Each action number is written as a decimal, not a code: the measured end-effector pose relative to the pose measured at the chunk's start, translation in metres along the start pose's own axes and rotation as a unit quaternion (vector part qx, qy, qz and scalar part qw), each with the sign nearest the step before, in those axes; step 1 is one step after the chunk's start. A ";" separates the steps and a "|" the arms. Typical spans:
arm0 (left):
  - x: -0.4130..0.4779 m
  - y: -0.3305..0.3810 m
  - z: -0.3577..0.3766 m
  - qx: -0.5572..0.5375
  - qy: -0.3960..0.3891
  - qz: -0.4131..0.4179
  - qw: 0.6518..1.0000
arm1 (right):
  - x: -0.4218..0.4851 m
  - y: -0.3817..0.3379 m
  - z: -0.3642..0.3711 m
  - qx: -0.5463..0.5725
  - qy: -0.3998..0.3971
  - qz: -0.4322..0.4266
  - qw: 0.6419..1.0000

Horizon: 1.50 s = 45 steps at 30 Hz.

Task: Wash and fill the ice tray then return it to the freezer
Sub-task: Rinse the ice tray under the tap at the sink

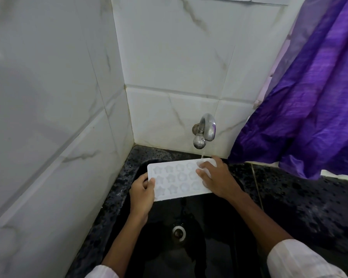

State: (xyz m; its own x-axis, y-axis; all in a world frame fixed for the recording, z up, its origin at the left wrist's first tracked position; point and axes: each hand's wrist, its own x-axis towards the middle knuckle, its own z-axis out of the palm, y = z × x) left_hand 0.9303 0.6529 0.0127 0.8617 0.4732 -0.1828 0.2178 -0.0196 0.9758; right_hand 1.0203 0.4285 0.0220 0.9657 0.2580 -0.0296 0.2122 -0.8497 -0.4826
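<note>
Two hands on ice tray [179,177] under running tap [206,130]. L hand [142,194] pinches its 9 o'clock edge; R hand [219,178] lies at 3 o'clock, fingers [201,172] spread flat.

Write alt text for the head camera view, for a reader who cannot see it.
The left hand grips a white ice tray with star-shaped cups over a black sink while the right hand rests on its other end under a running tap. Purple curtain at right.
</note>
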 end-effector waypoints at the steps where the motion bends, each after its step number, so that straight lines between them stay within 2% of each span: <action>1: 0.000 0.000 0.000 -0.001 -0.001 0.002 1.000 | 0.000 -0.002 0.000 -0.003 0.004 0.003 1.000; 5: -0.003 0.002 0.002 0.004 0.002 0.005 1.000 | -0.002 -0.008 0.002 -0.023 0.003 0.018 1.000; 22: -0.004 0.002 0.004 0.015 0.017 0.015 1.000 | 0.000 -0.008 -0.006 0.032 -0.036 0.017 0.999; 27: 0.004 0.011 0.003 -0.008 0.026 0.012 1.000 | 0.000 -0.005 -0.023 0.083 0.010 0.003 0.997; 34: 0.013 0.025 0.008 -0.041 0.037 0.021 0.998 | 0.000 -0.005 -0.033 0.087 0.044 -0.017 0.995; 45: 0.014 0.034 0.010 -0.058 0.038 0.017 0.997 | 0.002 -0.007 -0.035 0.043 0.031 -0.054 0.997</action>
State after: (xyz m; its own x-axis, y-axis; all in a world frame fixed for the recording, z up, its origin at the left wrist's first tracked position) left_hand 0.9547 0.6503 0.0418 0.8291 0.5403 -0.1438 0.1308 0.0626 0.9894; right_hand 1.0258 0.4188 0.0557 0.9459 0.3148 0.0791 0.3042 -0.7748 -0.5542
